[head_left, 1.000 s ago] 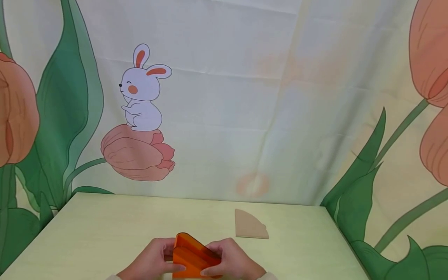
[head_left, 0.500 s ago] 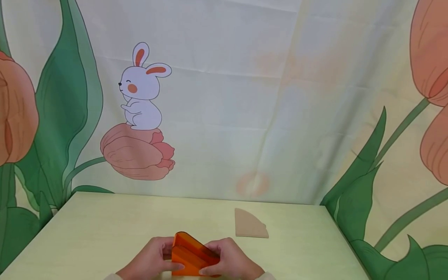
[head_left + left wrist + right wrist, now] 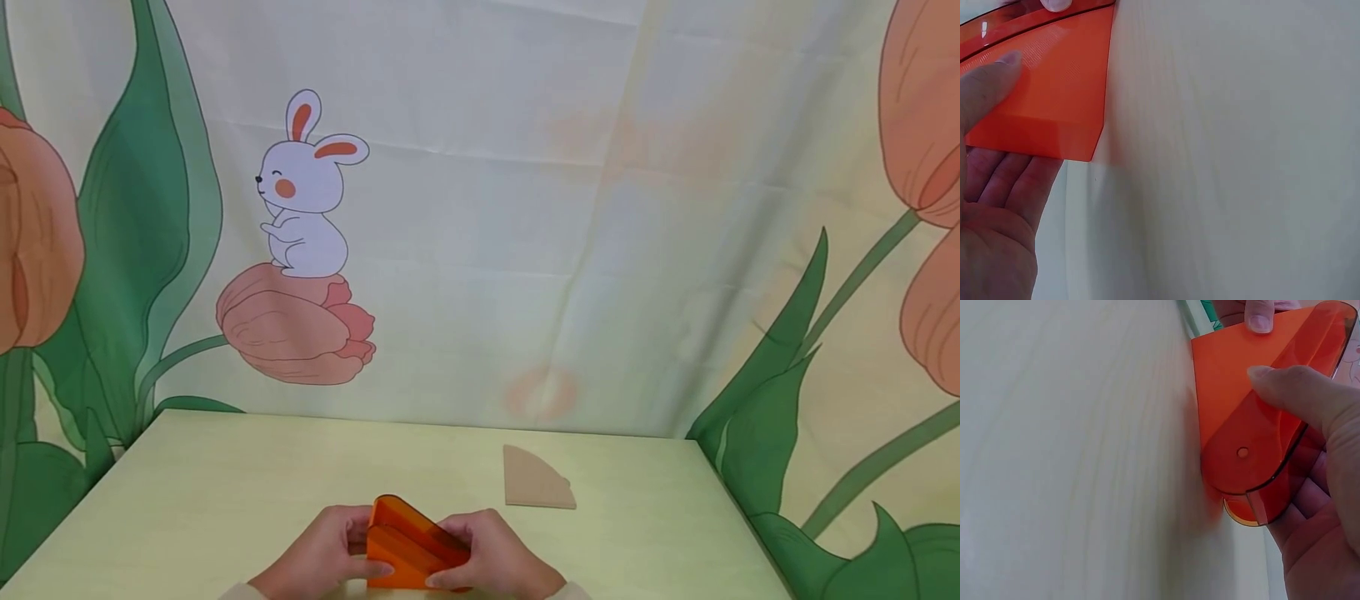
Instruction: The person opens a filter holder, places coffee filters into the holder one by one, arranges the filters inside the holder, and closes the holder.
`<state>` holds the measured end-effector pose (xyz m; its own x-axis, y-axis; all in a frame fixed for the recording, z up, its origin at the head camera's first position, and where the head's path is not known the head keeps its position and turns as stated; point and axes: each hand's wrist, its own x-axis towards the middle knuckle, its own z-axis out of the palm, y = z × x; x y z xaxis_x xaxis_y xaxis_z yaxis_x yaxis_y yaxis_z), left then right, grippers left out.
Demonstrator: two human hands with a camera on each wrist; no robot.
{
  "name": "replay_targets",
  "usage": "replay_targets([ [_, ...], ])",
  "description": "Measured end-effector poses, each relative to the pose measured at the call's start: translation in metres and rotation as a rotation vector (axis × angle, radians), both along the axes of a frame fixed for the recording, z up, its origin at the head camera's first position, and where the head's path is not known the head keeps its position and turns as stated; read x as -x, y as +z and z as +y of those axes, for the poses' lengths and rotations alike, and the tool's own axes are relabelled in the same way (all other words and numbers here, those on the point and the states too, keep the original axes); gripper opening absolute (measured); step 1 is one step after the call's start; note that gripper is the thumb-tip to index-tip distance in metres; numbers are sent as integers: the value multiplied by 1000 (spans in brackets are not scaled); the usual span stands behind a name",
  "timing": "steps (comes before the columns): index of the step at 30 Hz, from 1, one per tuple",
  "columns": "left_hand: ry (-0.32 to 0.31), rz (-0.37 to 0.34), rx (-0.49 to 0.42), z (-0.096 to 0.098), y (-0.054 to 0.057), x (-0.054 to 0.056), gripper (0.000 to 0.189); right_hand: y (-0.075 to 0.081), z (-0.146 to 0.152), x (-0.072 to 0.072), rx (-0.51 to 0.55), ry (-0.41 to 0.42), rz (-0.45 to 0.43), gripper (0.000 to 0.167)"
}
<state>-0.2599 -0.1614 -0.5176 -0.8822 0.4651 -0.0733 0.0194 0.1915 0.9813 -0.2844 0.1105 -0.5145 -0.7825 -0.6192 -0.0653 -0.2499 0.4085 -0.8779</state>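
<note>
Both hands hold an orange, see-through plastic case [image 3: 405, 570], flat-sided and angular, at the near edge of the table. My left hand [image 3: 337, 546] grips its left end, thumb on the near face and fingers behind. The right hand [image 3: 497, 557] grips the other end the same way. In the right wrist view, a small round mark shows on the case's rounded end [image 3: 1229, 440]. The left wrist view shows a straight, clipped corner of the case [image 3: 1063, 94]. Whether the case touches the table, I cannot tell.
A light brown, quarter-round flat piece [image 3: 536, 483] lies on the pale table [image 3: 247, 483], beyond the hands and to the right. Behind the table hangs a cloth backdrop [image 3: 465, 250] printed with tulips, leaves and a white rabbit.
The case and both hands have shifted very slightly up and to the left in the head view. The hold of both hands looks the same, and the brown piece lies where it was.
</note>
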Motion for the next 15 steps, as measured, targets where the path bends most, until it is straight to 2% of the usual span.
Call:
replay_targets([
  [4, 4, -14, -2, 0, -1, 1, 53, 3, -1, 0, -8, 8, -19, 38],
  [6, 2, -20, -5, 0, -1, 2, 53, 8, -3, 0, -12, 34, 11, 44],
  [10, 5, -33, 3, -1, -1, 2, 55, 29, -11, 0, 7, 83, 165, 55],
  [12, 4, -32, 9, -2, 0, 1, 54, 42, -19, -1, 30, 88, 255, 53],
  [15, -1, -20, 15, -2, 1, 2, 53, 61, -33, -4, 60, 79, 344, 46],
])
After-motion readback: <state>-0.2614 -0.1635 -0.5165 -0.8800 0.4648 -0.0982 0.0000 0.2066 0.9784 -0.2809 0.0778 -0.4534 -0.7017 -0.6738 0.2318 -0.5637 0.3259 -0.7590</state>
